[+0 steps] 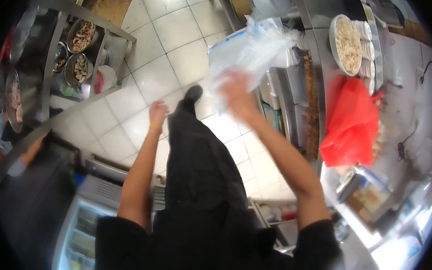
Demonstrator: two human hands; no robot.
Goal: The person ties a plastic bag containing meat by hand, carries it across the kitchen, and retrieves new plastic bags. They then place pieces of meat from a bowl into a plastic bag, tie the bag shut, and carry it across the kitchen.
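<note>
Pale tiled floor (185,31) at upper centre, steel rack (50,68) upper left, steel-edged surface (320,62) upper right.

Glare lower right; plastic bag (261,46) blurred; edges dark, bowed.

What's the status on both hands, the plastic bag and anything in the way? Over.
Left hand looks empty, above floor tiles. Right hand at whitish plastic bag, blurred, grip unclear. Red bag off right, out of the way.
</note>
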